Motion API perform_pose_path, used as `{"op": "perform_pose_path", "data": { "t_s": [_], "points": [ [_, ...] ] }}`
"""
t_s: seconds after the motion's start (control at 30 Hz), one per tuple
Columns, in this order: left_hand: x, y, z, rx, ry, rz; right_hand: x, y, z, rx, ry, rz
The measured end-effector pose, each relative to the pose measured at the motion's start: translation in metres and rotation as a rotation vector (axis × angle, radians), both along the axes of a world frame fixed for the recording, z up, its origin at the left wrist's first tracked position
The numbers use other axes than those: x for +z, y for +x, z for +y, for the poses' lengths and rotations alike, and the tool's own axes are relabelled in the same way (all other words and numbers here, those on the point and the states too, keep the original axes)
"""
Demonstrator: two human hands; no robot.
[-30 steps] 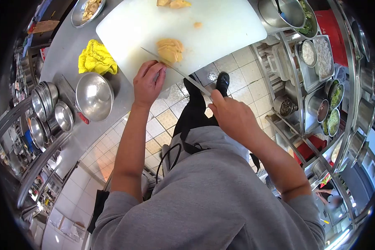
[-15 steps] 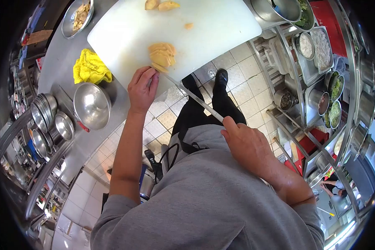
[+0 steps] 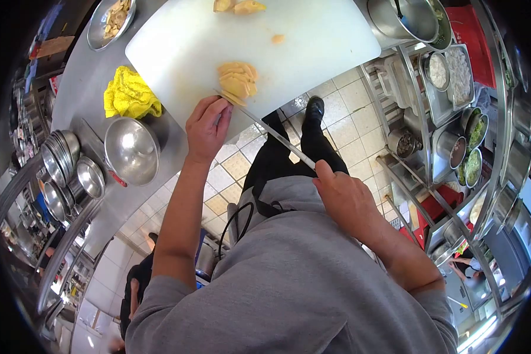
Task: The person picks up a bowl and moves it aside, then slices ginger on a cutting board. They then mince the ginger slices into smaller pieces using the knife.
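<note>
My right hand [image 3: 351,197] is closed round the handle of a long thin knife [image 3: 274,134]. Its blade runs up and left, edge-on to the camera, over the near edge of a white cutting board [image 3: 318,50]. My left hand [image 3: 208,128] is closed beside the blade's tip, its fingertips pressed together on a piece of ginger that they mostly hide. Just beyond the blade, a fanned pile of pale yellow ginger slices [image 3: 239,76] lies on the board. Larger ginger pieces [image 3: 249,7] sit at the far edge, with a small scrap [image 3: 278,39] nearer.
Left of the board are a yellow cloth [image 3: 130,94], a steel bowl [image 3: 131,151], a red-handled knife [image 3: 117,178] and a bowl of ginger bits [image 3: 117,20]. On the right, a metal rack [image 3: 416,88] carries trays and food containers. Another person [image 3: 137,289] stands at lower left.
The knife tip has moved up and left, past my left fingertips. The board and its ginger sit slightly farther right in view. A person in dark clothing has appeared at lower left.
</note>
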State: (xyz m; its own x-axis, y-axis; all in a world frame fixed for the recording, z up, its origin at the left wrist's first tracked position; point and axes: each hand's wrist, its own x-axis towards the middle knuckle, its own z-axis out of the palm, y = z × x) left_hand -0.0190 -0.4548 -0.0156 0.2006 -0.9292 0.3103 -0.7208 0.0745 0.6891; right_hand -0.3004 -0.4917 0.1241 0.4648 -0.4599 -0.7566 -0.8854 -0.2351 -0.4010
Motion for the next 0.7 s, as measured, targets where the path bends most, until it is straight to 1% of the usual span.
{"op": "perform_pose_path", "data": {
  "t_s": [0.07,0.1,0.17,0.27,0.33,0.4,0.43,0.5,0.63,0.7],
  "points": [
    [0.002,0.000,-0.001,-0.010,-0.002,-0.007,-0.005,0.000,0.000,0.040,-0.064,-0.014],
    [0.003,0.001,-0.002,-0.019,-0.005,-0.015,-0.017,0.002,0.000,0.041,-0.065,-0.014],
    [0.000,0.001,0.001,-0.012,0.011,0.004,-0.052,0.008,0.002,0.013,-0.129,-0.153],
    [-0.002,0.004,-0.004,-0.018,-0.017,-0.008,-0.073,0.019,0.001,0.000,-0.186,-0.177],
    [-0.002,0.002,-0.001,-0.042,-0.040,-0.022,-0.077,0.017,0.004,-0.006,-0.202,-0.190],
    [0.000,-0.001,-0.004,0.017,0.023,0.141,-0.078,0.016,0.005,-0.011,-0.234,-0.205],
    [0.004,-0.001,-0.006,0.016,0.017,0.138,-0.078,0.017,0.005,-0.011,-0.250,-0.201],
    [0.014,0.000,-0.010,-0.018,0.173,0.060,-0.077,0.018,0.006,-0.008,-0.273,-0.196],
    [0.016,0.003,-0.011,-0.068,0.221,0.010,-0.071,0.021,0.008,-0.009,-0.299,-0.181],
    [0.013,0.000,-0.007,0.040,0.155,0.155,-0.069,0.021,0.008,-0.004,-0.312,-0.180]
  ]
}}
